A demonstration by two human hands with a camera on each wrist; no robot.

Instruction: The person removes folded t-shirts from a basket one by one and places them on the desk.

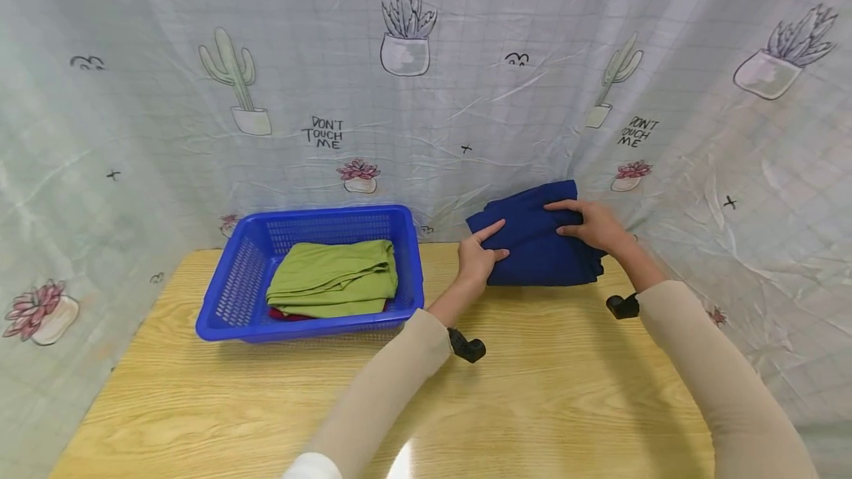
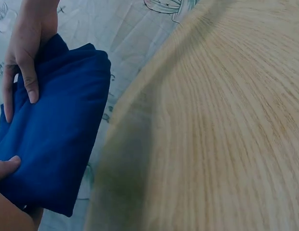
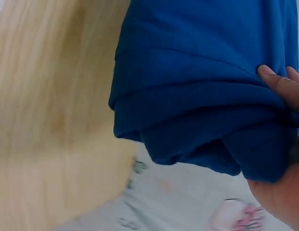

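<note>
Here, two hands (image 1: 478, 261) (image 1: 594, 226), one blue cloth (image 1: 539, 246), one basket (image 1: 248, 316)

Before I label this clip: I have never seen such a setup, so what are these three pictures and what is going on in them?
There is no machine, only a person with three cameras. The wide picture comes from the head, the two close ones from each wrist. On the pale wooden table stands a blue plastic basket holding a folded green cloth over something red. The left hand and right hand both hold a folded dark blue cloth at the table's far edge, fingers on top and thumbs curled round its edges. A cactus-print sheet hangs behind.
</note>
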